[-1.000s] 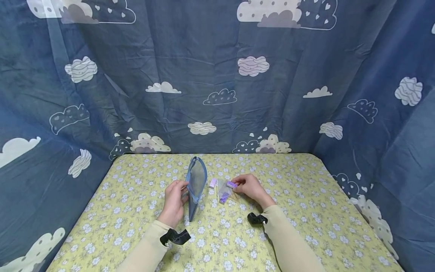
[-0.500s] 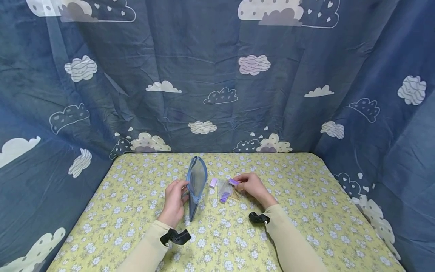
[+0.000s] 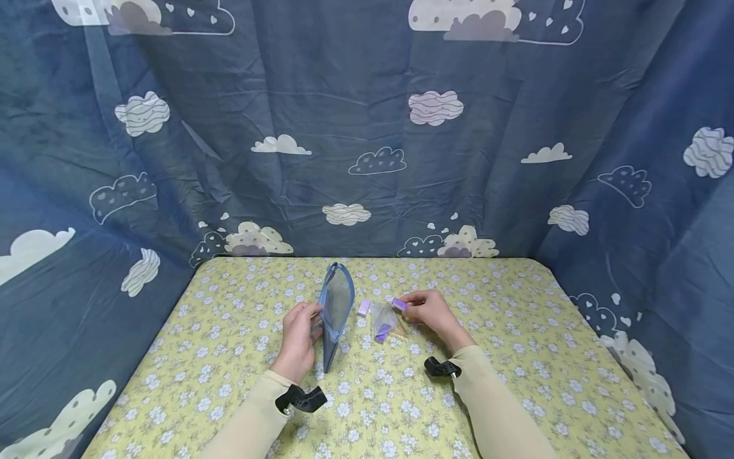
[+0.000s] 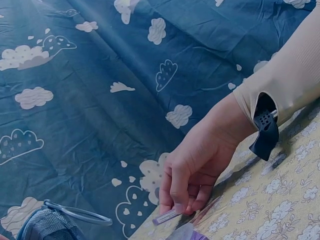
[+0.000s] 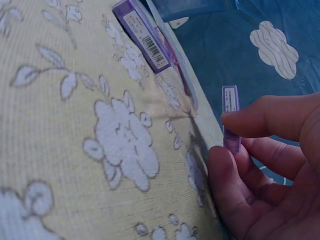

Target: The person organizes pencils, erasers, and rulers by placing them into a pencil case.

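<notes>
My left hand (image 3: 299,341) grips a blue mesh zip pouch (image 3: 337,309) by its left side and holds it upright, its mouth spread apart. In the head view, my right hand (image 3: 432,315) pinches a small purple-and-white box (image 3: 399,305) between thumb and fingers. The right wrist view shows a printed label on this held box (image 5: 230,102). A second small purple box (image 3: 364,308) with a barcode lies between the pouch and a clear plastic bag (image 3: 383,317). Something purple shows at the bag's lower end. Contents of the pouch cannot be made out.
Thin tan sticks or strips (image 3: 400,329) lie beside the bag, too small to identify. A floral yellow cloth (image 3: 487,395) covers the table. Blue cloud-patterned curtains (image 3: 367,127) stand behind and at both sides. Each wrist wears a black mount (image 3: 301,398).
My right hand has lifted the small purple box slightly up and away from the clear bag. The left hand keeps the pouch in place. The head view has shifted a little.
</notes>
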Demonstrator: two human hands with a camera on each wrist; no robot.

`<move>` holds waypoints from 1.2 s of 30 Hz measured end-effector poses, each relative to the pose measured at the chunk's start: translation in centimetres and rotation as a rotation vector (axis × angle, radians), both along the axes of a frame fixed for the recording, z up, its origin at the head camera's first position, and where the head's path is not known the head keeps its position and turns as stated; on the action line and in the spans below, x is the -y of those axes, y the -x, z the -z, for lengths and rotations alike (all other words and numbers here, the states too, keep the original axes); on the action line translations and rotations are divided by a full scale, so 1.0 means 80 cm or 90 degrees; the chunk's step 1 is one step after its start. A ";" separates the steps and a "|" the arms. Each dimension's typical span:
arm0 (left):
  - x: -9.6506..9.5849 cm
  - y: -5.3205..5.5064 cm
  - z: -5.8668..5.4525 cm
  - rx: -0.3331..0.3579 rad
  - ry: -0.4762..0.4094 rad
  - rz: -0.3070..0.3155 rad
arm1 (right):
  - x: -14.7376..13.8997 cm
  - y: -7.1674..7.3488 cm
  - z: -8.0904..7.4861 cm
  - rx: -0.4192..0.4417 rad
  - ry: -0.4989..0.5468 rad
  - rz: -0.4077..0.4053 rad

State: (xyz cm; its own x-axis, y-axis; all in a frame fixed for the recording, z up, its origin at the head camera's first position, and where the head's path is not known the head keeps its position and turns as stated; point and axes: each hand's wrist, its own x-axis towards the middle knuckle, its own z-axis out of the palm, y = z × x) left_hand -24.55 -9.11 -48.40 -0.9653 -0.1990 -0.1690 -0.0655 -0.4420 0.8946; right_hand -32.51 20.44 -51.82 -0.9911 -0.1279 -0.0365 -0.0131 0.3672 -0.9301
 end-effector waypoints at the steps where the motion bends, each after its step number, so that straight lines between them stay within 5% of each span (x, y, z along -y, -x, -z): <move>1: -0.001 0.000 0.000 0.000 -0.001 -0.003 | 0.000 0.000 -0.001 -0.002 -0.002 0.000; 36: -0.003 0.000 -0.005 -0.001 0.007 -0.016 | 0.016 -0.028 -0.072 -0.118 -0.119 0.012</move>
